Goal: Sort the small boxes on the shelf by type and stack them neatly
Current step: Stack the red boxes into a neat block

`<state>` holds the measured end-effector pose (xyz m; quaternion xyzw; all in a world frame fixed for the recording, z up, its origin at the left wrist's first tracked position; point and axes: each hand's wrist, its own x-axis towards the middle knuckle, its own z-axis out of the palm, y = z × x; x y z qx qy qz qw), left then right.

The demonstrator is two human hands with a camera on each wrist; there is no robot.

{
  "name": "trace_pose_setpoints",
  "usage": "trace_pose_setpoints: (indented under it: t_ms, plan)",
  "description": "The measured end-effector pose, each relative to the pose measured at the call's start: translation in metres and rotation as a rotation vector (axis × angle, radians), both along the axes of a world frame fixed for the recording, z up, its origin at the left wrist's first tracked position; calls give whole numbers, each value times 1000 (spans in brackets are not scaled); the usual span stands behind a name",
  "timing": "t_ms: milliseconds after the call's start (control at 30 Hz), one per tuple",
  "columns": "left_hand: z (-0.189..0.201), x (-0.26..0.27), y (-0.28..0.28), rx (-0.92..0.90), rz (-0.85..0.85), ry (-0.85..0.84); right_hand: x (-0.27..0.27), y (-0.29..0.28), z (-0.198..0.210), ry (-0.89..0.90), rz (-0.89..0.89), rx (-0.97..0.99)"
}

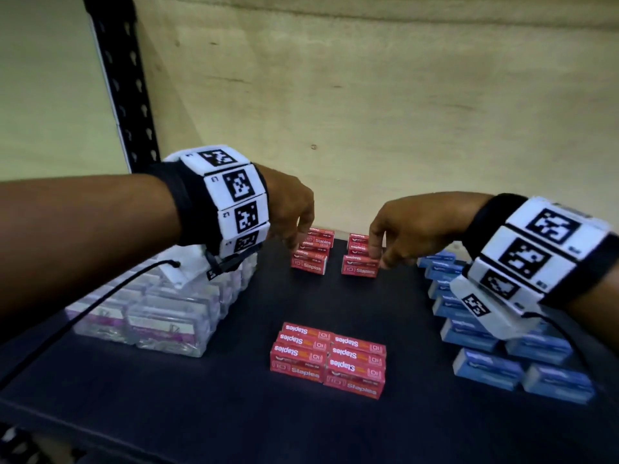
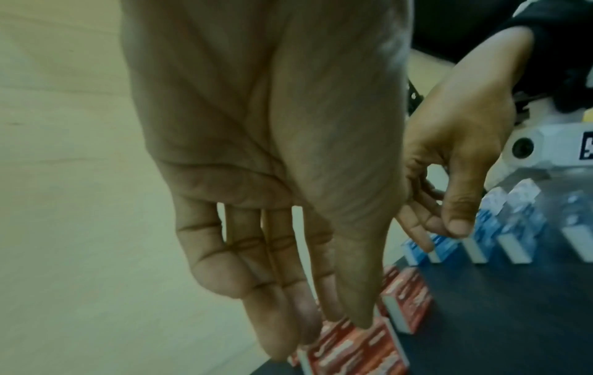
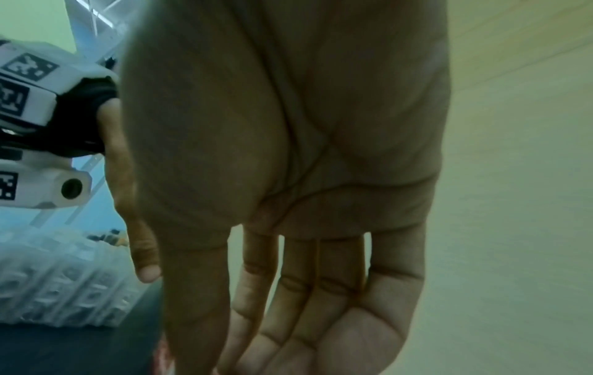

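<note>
Two short stacks of red staples boxes stand at the back of the dark shelf (image 1: 234,413): a left stack (image 1: 311,254) and a right stack (image 1: 360,262). My left hand (image 1: 298,239) reaches down with straight fingers against the left stack's left side; in the left wrist view its thumb tip touches the left stack's top box (image 2: 353,355). My right hand (image 1: 376,256) rests straight fingers on the right stack's right side, where a red edge (image 3: 163,355) shows. Neither hand curls round a box. A larger block of red boxes (image 1: 328,360) sits in front.
Clear plastic boxes (image 1: 160,309) are packed in rows at the left of the shelf. Blue boxes (image 1: 502,346) stand in rows at the right. A plywood back wall (image 1: 368,112) closes the shelf behind the stacks, and a black upright (image 1: 120,78) stands at the back left.
</note>
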<state>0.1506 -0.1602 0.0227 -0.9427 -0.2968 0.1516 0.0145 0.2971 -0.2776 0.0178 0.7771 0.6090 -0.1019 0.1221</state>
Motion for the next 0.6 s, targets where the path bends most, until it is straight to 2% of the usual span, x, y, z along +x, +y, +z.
trace_pose_setpoints:
  t_ms: [300, 600]
  plan:
    - [-13, 26, 22, -9, -31, 70, 13, 34, -16, -50, -15, -16]
    - [-15, 33, 17, -41, -35, 75, 11, 36, -20, -43, -47, -64]
